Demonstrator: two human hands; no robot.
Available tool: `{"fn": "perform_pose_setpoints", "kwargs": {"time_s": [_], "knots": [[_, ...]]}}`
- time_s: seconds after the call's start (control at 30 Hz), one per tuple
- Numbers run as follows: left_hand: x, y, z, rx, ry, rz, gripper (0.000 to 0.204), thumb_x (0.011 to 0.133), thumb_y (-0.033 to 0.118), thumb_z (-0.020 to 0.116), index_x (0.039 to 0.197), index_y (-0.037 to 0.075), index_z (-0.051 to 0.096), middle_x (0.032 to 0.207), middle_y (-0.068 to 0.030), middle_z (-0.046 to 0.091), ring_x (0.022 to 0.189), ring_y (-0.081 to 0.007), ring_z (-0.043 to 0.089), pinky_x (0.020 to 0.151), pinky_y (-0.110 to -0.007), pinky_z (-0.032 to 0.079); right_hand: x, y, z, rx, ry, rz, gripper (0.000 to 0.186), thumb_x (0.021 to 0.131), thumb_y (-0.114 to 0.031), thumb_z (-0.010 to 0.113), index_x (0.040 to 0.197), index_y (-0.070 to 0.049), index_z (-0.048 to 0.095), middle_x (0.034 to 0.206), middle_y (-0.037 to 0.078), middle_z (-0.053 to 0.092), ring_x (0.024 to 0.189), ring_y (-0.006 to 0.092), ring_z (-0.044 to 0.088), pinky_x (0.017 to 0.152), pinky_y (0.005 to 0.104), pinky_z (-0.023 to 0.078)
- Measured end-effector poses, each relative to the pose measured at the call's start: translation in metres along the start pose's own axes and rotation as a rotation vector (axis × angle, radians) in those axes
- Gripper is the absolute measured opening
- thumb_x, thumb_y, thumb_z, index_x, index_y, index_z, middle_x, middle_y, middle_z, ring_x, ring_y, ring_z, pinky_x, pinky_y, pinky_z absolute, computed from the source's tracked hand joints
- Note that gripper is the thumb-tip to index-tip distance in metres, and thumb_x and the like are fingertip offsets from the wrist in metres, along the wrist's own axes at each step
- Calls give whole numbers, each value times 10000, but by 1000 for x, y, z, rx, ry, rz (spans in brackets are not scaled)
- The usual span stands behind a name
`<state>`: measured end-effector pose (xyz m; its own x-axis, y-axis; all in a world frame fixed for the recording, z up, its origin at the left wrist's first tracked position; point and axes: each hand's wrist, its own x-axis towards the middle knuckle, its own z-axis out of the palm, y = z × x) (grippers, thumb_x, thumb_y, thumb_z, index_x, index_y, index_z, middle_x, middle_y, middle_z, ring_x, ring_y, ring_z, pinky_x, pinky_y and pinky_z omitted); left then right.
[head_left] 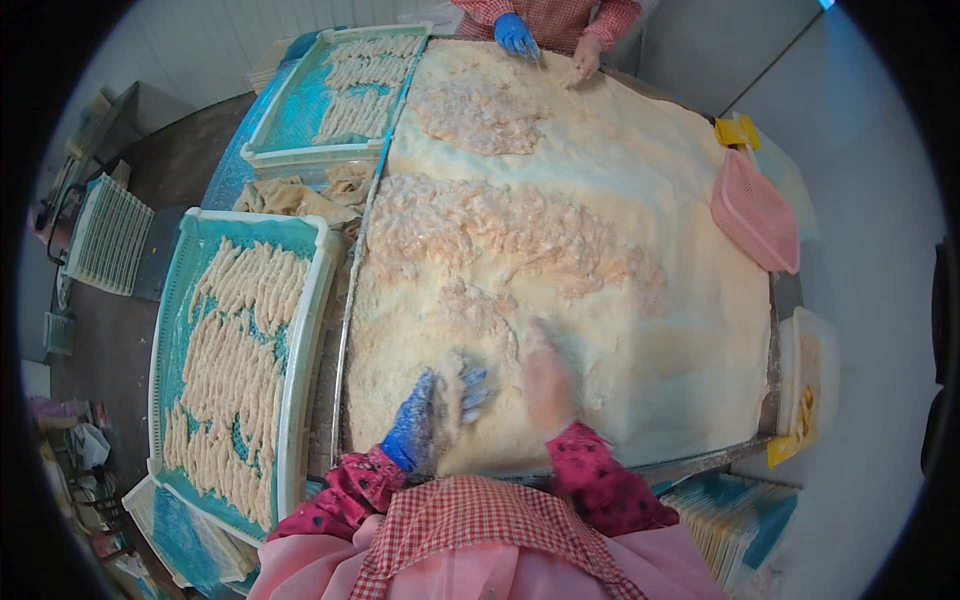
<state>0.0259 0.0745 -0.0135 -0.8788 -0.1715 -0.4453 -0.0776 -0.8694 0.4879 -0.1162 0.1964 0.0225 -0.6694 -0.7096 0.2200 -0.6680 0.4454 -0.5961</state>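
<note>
My left hand (pixel 415 425), in a flour-dusted blue glove, is low over the white flour bed (pixel 680 370), with a pale coated strip (pixel 452 395) among its blurred fingers; whether they grip it is unclear. My bare-looking right hand (pixel 548 390) touches or hovers over the flour to the right, smeared by motion, its fingers pointing forward. A small pile of wet pinkish pieces (pixel 475 310) lies just beyond my hands, and a longer mound (pixel 500 230) stretches across the middle behind it.
Trays of coated strips (pixel 158 400) (pixel 260 137) stand left, with beige cloths (pixel 290 195) between. A pink basket (pixel 755 215) and plastic containers (pixel 808 360) edge the right. A co-worker's blue-gloved hand (pixel 515 35) and bare hand (pixel 587 55) work at the far end, near another pile (pixel 480 115).
</note>
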Motion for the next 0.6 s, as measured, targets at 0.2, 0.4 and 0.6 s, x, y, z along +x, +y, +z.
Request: {"fn": "perform_pose_setpoints", "kwargs": {"time_s": [0.2,0.4,0.6], "knots": [[12,-31,17,-181,23,443,605,937,396,332,1416,81,137,1451,-121,185,1309,-229,256,1065,-345,230,5,-52,28,82,-48,-285,498,876,-268,447,1299,-13,385,1357,158,367,1280,335,303,1071,455,176],[11,11,0,-300,236,221,503,929,403,364,1273,38,409,1149,-137,514,1037,-209,517,893,-326,425,1,-18,21,108,-36,56,539,816,-149,562,1300,-8,373,1314,179,409,1214,351,379,1018,411,287],[-27,81,7,-305,317,333,415,961,336,341,1238,41,434,999,-76,537,781,-146,491,721,-263,429,-29,22,15,293,-279,-59,299,801,-75,568,1087,13,556,1082,154,565,995,292,539,887,353,416]]}}
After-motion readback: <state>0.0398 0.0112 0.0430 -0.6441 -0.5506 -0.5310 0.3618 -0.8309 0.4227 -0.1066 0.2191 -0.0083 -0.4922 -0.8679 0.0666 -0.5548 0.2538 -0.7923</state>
